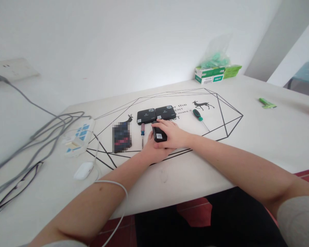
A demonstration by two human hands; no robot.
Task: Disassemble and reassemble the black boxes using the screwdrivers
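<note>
A small black box (159, 134) with a white label is between my two hands, just in front of two flat black boxes. My right hand (173, 134) wraps over its right side with the fingers on top. My left hand (154, 151) is closed against its lower left side, partly under my right hand. The left flat black box (146, 116) and the right flat black box (166, 112) lie side by side. A screwdriver with a reddish and blue handle (142, 129) lies left of my hands. To the right lies a green-handled screwdriver (197, 114).
A blurred dark item (122, 137), a power strip (79, 139), a white case (83, 170), cables and glasses (18, 187) are at the left. Green and white boxes (209, 75) with a plastic bag stand at the back right. A green tool (267, 103) lies far right.
</note>
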